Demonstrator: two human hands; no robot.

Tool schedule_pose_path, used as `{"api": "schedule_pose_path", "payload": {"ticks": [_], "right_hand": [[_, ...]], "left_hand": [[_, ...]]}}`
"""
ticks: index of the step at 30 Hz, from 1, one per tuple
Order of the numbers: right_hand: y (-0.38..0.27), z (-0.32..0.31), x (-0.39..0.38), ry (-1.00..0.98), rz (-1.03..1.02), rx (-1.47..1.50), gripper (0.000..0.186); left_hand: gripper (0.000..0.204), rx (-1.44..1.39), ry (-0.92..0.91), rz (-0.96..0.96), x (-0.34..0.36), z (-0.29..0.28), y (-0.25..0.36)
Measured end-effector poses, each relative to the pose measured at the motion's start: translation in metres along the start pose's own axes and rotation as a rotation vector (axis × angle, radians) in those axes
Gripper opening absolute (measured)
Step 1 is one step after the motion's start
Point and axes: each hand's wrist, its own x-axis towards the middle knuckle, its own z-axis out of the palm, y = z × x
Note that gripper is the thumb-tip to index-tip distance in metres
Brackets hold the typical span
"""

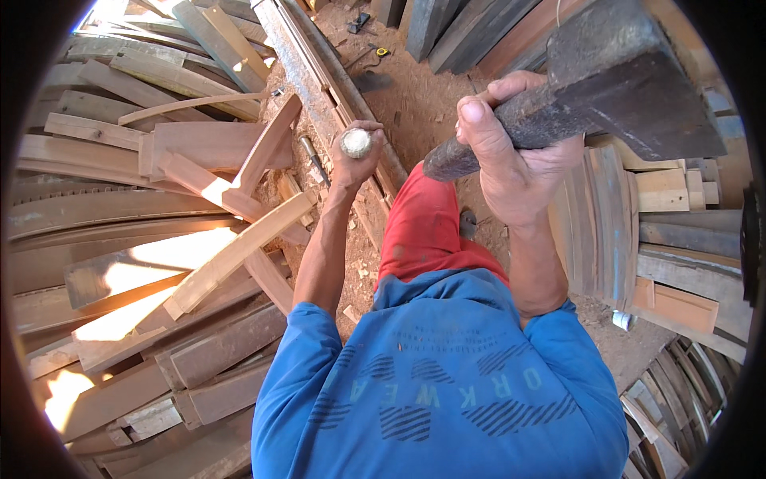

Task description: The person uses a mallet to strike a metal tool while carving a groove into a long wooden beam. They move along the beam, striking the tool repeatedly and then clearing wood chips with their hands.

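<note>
My left hand [359, 164] is closed around an upright tool handle [356, 143], seen end-on with a pale, round, battered top, over a long wooden workpiece [303, 56]. My right hand [515, 164] grips a heavy, dark, weathered mallet [614, 96] by its thick handle, the blocky head raised at the upper right, close to the camera. The free end of that handle is above my red-clad leg. Another chisel-like tool [314, 160] with a dark part lies just left of my left hand. What the held tool's lower end touches is hidden.
Many planks and offcuts [104, 263] are piled on the left, with loose crossing battens [239, 247]. More stacked boards [598, 223] stand at the right, and dark timbers [447, 40] at the top. Shavings cover the floor [423, 104], where a small yellow tape measure [382, 52] lies.
</note>
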Motion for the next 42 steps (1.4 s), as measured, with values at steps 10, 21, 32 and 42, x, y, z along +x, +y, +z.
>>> {"api": "schedule_pose_path", "payload": {"ticks": [10,21,32,42], "right_hand": [[0.064,-0.011,-0.039,-0.226,0.055,-0.524,0.028],[0.033,0.006,-0.013,-0.229,0.325,-0.487,0.027],[0.061,0.002,-0.046,-0.578,0.423,-0.742,0.027],[0.041,0.039,-0.006,-0.132,-0.374,-0.625,0.02]], "left_hand": [[0.016,0.161,-0.157,0.041,-0.013,0.028,0.003],[0.015,0.123,-0.172,0.046,-0.04,-0.005,-0.007],[0.02,0.223,-0.242,0.157,-0.04,0.008,-0.02],[0.012,0.104,-0.214,-0.013,-0.05,-0.007,-0.025]]}}
